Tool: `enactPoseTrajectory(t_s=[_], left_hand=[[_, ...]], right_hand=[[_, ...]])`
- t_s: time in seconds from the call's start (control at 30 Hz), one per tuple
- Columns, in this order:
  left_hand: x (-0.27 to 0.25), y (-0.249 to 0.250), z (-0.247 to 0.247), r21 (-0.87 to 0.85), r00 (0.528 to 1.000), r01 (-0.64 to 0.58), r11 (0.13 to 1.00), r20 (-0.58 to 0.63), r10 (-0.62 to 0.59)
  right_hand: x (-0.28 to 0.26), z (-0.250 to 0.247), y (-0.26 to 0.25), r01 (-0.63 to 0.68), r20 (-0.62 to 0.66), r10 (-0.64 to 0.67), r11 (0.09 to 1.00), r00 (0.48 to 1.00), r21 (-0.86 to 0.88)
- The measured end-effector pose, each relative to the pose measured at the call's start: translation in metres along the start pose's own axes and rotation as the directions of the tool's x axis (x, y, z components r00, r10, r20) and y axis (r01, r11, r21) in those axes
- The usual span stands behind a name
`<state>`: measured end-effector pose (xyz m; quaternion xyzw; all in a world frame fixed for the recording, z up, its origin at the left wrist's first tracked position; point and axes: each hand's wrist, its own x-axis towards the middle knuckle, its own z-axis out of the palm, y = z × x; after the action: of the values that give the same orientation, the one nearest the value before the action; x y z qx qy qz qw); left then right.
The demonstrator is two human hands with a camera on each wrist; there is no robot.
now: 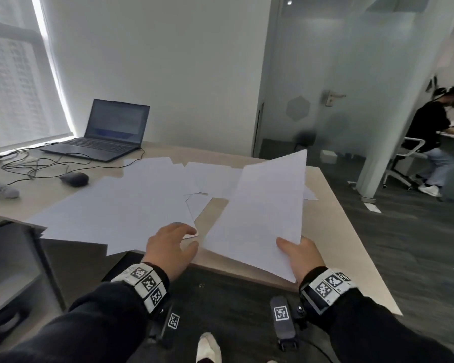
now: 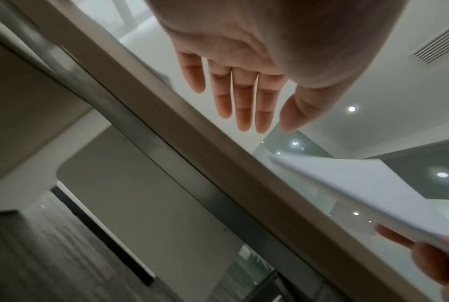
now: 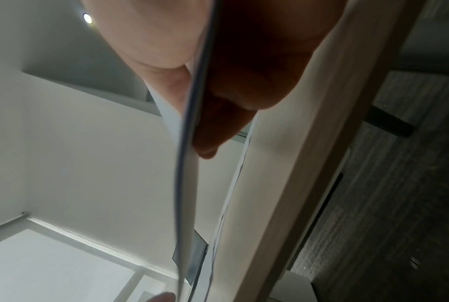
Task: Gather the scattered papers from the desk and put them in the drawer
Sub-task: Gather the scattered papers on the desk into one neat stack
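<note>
Several white papers (image 1: 131, 200) lie scattered and overlapping across the beige desk (image 1: 333, 231). My right hand (image 1: 296, 251) grips a thin stack of sheets (image 1: 262, 205) by its near right corner, thumb on top, with the far end raised off the desk. The right wrist view shows the stack (image 3: 186, 163) edge-on between thumb and fingers (image 3: 244, 81). My left hand (image 1: 186, 238) hovers with loosely spread fingers at the near corner of the scattered papers. Its fingers (image 2: 244, 98) are straight and hold nothing. A grey drawer unit (image 1: 11, 258) stands at the desk's left end.
An open laptop (image 1: 110, 129), a mouse (image 1: 74, 178), tangled cables (image 1: 37, 163) and a grey soft object (image 1: 0, 189) occupy the desk's far left. A frosted glass door (image 1: 325, 100) is behind. A person (image 1: 430, 137) sits at another desk far right.
</note>
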<state>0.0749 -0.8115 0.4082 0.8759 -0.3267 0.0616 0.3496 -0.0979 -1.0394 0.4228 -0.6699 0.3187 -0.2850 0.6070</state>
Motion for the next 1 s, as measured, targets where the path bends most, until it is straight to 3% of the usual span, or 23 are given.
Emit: enactPoseTrajectory(t_s=[0.2,0.33,0.5,0.67,0.83,1.0], left_hand=[[-0.017,-0.055,-0.035,0.417,0.953,0.069,0.906,0.242,-0.184],[-0.025,-0.072,-0.047,0.473,0.983,0.07,0.878,0.119,-0.142],[-0.023,-0.073,-0.055,0.388,0.993,0.097,0.917,0.03,-0.118],[-0.023,-0.07,-0.052,0.1,0.987,0.139,0.985,-0.091,-0.13],[-0.028,-0.044,-0.027,-0.033,0.986,-0.026,0.999,-0.168,0.02],[-0.03,-0.007,0.007,-0.037,0.983,-0.155,0.987,-0.102,0.151]], right_hand=[[0.007,0.03,0.001,-0.023,-0.038,0.018,0.987,0.999,-0.159],[0.01,0.039,0.002,-0.037,-0.065,0.023,0.976,0.998,-0.212],[0.013,0.04,0.002,-0.06,-0.102,0.036,0.968,0.994,-0.244],[0.014,0.038,0.002,-0.069,-0.067,0.051,0.952,0.996,-0.297],[0.009,0.035,-0.001,-0.053,0.028,0.066,0.948,0.997,-0.313],[0.006,0.032,-0.003,-0.098,0.033,0.113,0.949,0.993,-0.3]])
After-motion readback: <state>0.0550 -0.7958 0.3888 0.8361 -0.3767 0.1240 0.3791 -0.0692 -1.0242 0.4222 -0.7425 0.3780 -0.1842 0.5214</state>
